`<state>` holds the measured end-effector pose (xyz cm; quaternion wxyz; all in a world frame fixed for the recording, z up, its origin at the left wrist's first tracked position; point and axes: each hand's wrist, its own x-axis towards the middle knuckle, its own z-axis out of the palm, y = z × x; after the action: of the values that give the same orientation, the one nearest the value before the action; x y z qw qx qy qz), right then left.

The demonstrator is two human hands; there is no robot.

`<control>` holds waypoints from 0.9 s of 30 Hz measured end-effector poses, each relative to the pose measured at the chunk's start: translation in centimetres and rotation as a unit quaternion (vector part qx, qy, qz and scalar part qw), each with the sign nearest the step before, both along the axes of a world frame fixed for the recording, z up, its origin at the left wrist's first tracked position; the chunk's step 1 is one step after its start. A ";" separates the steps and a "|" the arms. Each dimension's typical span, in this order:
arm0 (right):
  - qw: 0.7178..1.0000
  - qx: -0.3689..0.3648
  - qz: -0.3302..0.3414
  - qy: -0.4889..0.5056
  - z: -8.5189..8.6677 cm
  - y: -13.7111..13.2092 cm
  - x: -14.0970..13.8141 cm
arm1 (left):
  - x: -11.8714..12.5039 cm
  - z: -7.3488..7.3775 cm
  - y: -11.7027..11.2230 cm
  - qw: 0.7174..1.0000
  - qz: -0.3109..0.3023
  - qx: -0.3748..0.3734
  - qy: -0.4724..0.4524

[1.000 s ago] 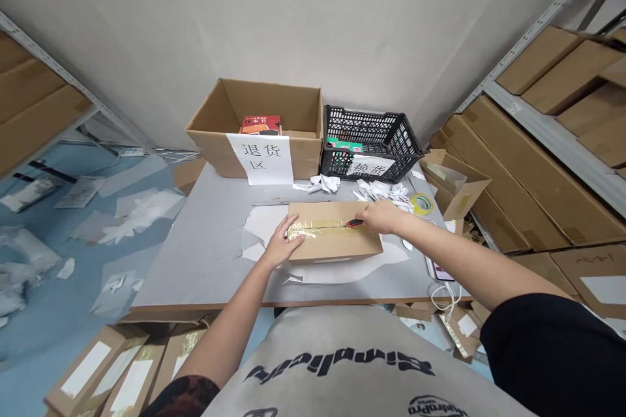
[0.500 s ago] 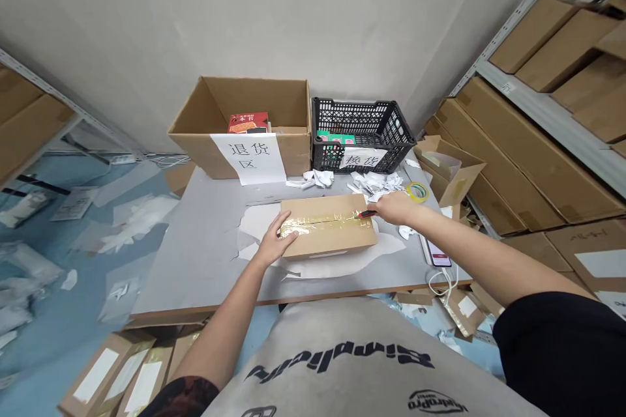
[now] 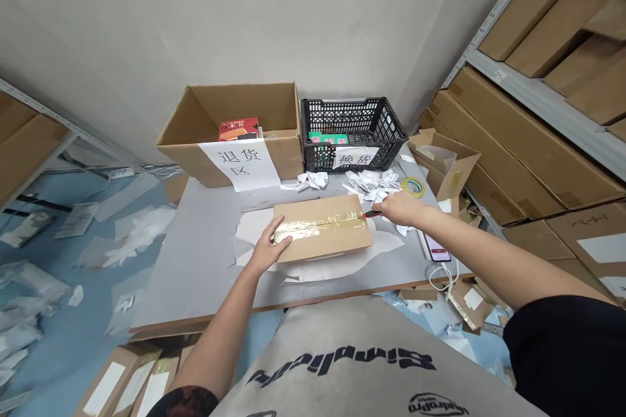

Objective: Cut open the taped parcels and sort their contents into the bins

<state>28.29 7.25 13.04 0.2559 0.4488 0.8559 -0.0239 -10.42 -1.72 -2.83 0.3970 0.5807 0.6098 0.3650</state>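
A cardboard box with shiny clear tape along its top lies on the table, over a torn sheet of white paper. My left hand grips the box's left end, the thumb on the top and the fingers along the side. My right hand is closed round a red and black box cutter. Its tip is at the right end of the taped seam; whether the blade touches the tape I cannot tell.
Behind stand an open carton with a red box inside and a black crate holding green boxes. Crumpled paper, a tape roll and a phone lie on the right. Shelves of cartons flank the table.
My right hand has drawn the box cutter slightly right, to the edge of the box. My left hand stays on the box. The whole view has shifted a little.
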 end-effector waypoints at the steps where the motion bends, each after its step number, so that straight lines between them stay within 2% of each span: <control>1: 1.000 0.000 -0.003 0.004 -0.1 0.0 0.2 | 0.0 0.0 0.0 1.000 0.001 -0.002 0.002; 9: 0.999 -0.003 -0.015 0.028 -0.8 0.1 2.1 | -0.1 0.1 0.3 1.000 -0.002 -0.010 0.020; 17: 0.995 -0.013 -0.055 0.081 -2.5 -0.8 4.5 | 0.2 0.8 0.4 0.998 -0.009 -0.023 0.057; 22: 0.989 -0.003 -0.108 0.104 -4.2 -0.9 8.8 | 0.1 1.0 0.5 0.995 -0.008 -0.015 0.098; 25: 0.960 -0.008 -0.200 0.193 -6.4 -2.8 11.7 | 0.2 1.6 0.7 0.984 0.004 0.002 0.176; 27: 0.903 -0.037 -0.279 0.325 -8.5 -4.9 12.4 | 0.9 2.5 1.0 0.969 0.024 0.033 0.246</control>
<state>40.71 2.31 4.55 -0.0373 0.6267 0.7298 -0.2708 -9.49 -0.75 -0.34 0.2071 0.6505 0.6901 0.2402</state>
